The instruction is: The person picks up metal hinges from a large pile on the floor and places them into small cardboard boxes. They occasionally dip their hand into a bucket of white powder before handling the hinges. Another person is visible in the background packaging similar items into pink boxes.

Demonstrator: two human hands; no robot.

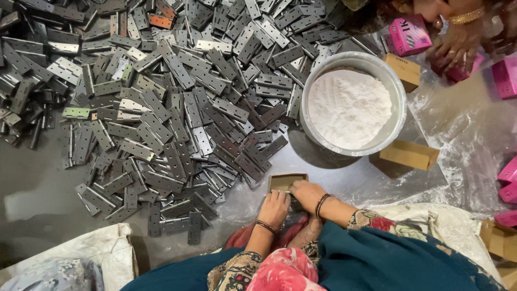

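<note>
Grey floor [37, 178], dusted white. Left hand [274, 207] and right hand [307, 193] meet, both curled over a small open brown box [285, 181] at the floor's near edge; the grip looks closed, though partly hidden. Beside it, a hinge pile [161, 97]. Beyond, a powder bowl [353, 105] and cardboard boxes [409, 155].

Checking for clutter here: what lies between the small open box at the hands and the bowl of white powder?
In the head view, only bare, powder-dusted floor separates the small brown box from the metal bowl.
</note>
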